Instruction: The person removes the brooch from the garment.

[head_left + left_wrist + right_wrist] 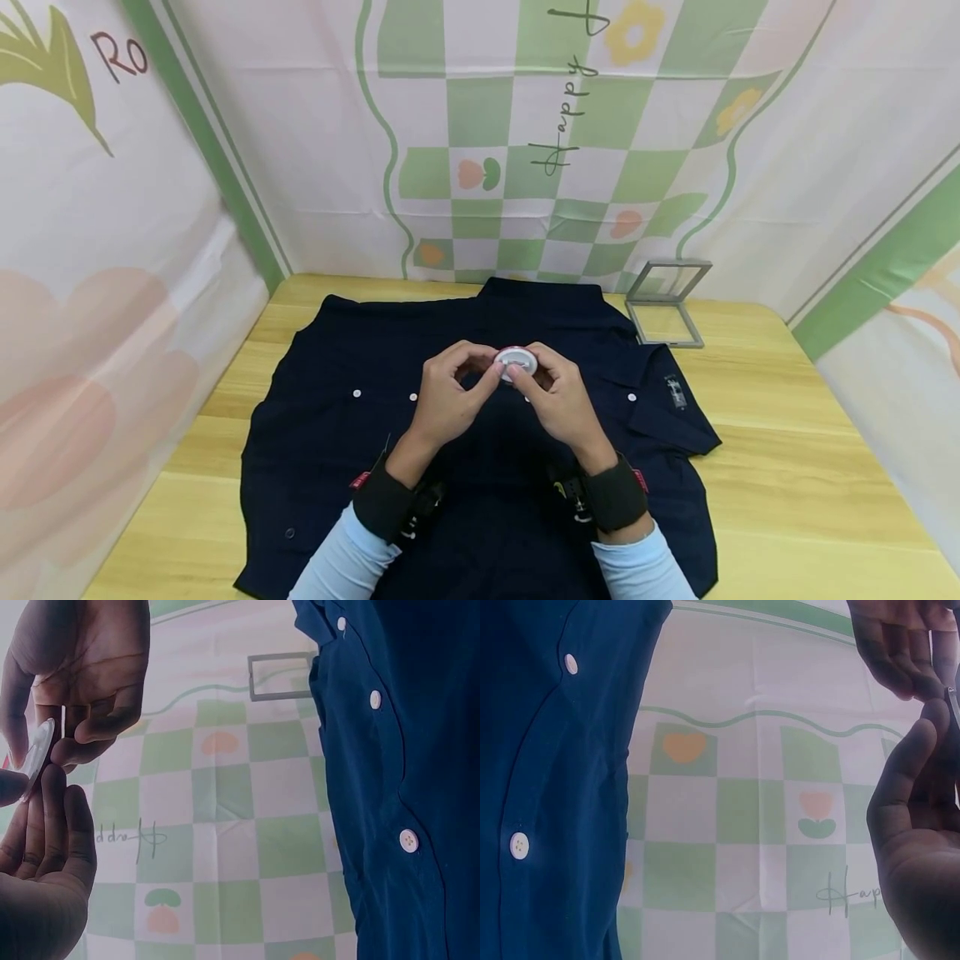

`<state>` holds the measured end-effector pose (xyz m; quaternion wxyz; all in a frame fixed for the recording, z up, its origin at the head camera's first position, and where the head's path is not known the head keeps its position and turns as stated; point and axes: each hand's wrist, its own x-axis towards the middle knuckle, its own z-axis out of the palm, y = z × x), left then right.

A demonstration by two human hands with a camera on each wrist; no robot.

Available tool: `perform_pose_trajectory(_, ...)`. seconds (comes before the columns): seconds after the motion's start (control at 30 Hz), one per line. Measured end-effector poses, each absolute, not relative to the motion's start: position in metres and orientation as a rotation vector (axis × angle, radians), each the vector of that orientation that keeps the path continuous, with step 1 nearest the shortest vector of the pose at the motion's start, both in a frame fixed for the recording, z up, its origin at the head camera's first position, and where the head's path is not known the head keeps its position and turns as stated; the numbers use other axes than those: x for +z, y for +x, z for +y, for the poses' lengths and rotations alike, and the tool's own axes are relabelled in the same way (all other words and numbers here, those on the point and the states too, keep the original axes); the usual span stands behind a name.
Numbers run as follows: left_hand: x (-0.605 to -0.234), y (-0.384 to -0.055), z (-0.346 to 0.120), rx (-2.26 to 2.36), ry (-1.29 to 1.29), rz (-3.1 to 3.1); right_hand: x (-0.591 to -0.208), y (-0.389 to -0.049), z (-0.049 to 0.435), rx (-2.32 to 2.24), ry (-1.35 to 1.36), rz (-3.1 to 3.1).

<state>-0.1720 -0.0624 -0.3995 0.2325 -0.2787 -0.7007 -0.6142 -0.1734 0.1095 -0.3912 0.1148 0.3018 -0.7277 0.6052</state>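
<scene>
A round pin badge (516, 361) is held up over the navy shirt (450, 508), its white back with a clasp turned toward the head camera and a bit of red at its edge. My left hand (453, 396) pinches it from the left, thumb on the back. From the other side my right hand (558, 396) grips the rim, its thumb also resting on the white back. In the left wrist view the badge (39, 754) appears nearly edge-on between the two hands. Only a sliver of it shows in the right wrist view.
The short-sleeved shirt lies spread on a wooden table (780, 467), white buttons (357, 393) down its front. A grey hinged frame (667, 304) stands partly unfolded near the collar, at the back right. Patterned cloth (300, 167) hangs behind and along both sides.
</scene>
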Motion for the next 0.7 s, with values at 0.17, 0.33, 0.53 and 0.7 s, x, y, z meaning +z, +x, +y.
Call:
perform_pose_trajectory(0.17, -0.3982, -0.1718, -0.0616, -1.680, -0.774, -1.935, -0.3899, -0.1726, 0.1103, 1.779, 0.870, -2.138)
perform_pose_trajectory(0.33, -0.3993, -0.1709, -0.0609, -1.675, -0.765, -1.937, -0.3906, -0.1724, 0.1111, 1.772, 0.875, -2.151)
perform_pose_trajectory(0.53, -0.3975, -0.1697, -0.0598, -1.665, -0.757, -1.945, -0.3921, -0.1728, 0.1117, 1.733, 0.882, -2.133)
perform_pose_trajectory(0.7, -0.3963, -0.1693, -0.0597, -1.669, -0.763, -1.935, -0.3920, -0.1728, 0.1116, 1.727, 0.882, -2.128)
